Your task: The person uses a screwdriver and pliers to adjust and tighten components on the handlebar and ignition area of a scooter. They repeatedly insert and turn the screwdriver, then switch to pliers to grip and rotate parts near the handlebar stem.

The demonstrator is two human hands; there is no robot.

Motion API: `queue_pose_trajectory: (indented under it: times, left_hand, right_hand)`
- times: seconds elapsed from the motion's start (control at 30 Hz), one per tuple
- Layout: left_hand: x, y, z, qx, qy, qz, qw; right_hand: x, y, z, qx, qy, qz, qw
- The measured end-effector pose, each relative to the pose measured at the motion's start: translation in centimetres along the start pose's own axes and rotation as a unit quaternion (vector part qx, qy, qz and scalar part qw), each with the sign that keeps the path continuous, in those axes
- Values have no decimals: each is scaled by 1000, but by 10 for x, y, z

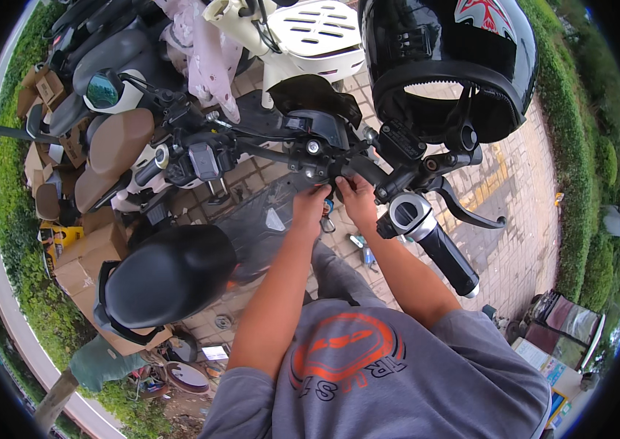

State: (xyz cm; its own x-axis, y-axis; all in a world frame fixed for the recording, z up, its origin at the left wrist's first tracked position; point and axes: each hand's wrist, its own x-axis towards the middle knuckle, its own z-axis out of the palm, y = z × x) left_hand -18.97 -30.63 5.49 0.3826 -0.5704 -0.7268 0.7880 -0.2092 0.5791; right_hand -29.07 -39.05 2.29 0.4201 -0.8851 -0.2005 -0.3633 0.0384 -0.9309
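Observation:
Both my hands meet at the middle of a scooter's handlebar [270,154], close below the round key lock [314,147]. My left hand [311,204] has its fingertips pinched together against the dark parts there. Beside it, my right hand [358,200] is also closed, thumb and fingers pressed at the same spot. Whatever the fingertips grip is small and hidden by them. To the right of my right hand are the black handlebar grip [450,260] and the brake lever [474,211]. A black helmet [456,55] hangs at the far right of the handlebar.
The scooter's black seat [171,274] lies left of my arms. Cardboard boxes [94,256] and several parked scooters crowd the left side. Beyond the handlebar stands a cream scooter [317,33]. Paving [522,219] and a hedge [580,183] stretch along the right.

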Motion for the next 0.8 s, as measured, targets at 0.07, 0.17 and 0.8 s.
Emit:
queue_pose_trajectory:
  times: [0.07, 0.17, 0.8]
  left_hand:
    - [4, -2, 4, -22, -4, -1, 1000]
    - [11, -4, 3, -27, -10, -8, 1000]
    - [16, 1, -2, -277, -188, -142, 931]
  right_hand:
    - [-1, -7, -5, -55, 2, -67, 996]
    - [-1, -11, -6, -78, -12, -84, 993]
    - [-10, -53, -9, 182, -85, 84, 976]
